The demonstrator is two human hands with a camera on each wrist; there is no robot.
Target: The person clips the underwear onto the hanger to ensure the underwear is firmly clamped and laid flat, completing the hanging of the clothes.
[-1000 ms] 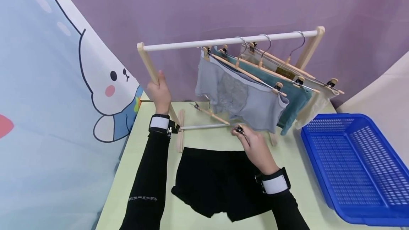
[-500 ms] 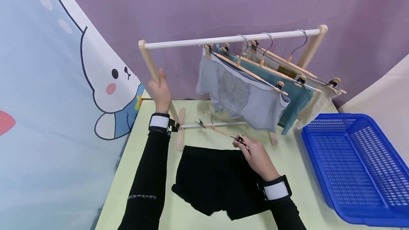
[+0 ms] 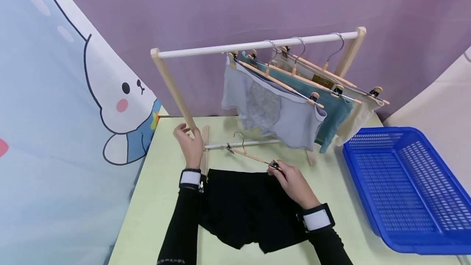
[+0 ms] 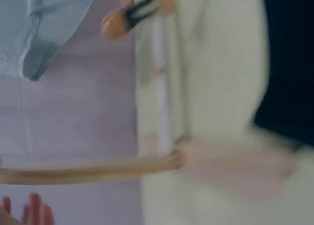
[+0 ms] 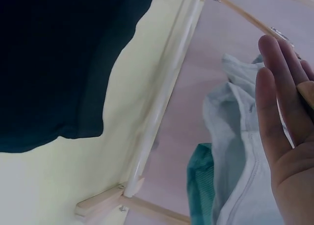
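My right hand (image 3: pixel 294 185) pinches one end clip of a wooden clip hanger (image 3: pixel 250 156). The hanger's metal hook points up, and its other clip (image 3: pixel 229 148) holds nothing. Just below it, black shorts (image 3: pixel 254 207) lie flat on the pale green table (image 3: pixel 147 216). My left hand (image 3: pixel 189 144) is beside the lower part of the rack's left post (image 3: pixel 172 89); in the left wrist view its fingers (image 4: pixel 35 208) are apart from the post (image 4: pixel 88 172). The right wrist view shows the right hand's fingers (image 5: pixel 275 63) near the hanging garments.
Grey-blue shorts (image 3: pixel 265 101), teal shorts (image 3: pixel 333 113) and a cream garment (image 3: pixel 358 117) hang by clip hangers from the rack's white top bar (image 3: pixel 213 50). A blue plastic basket (image 3: pixel 382 232) stands at the right. A lower white bar (image 3: pixel 257 142) crosses the rack's base.
My left hand has let go of the rack post and moved down toward the shorts. The right hand has brought the hanger nearer, out from under the hanging grey-blue shorts.
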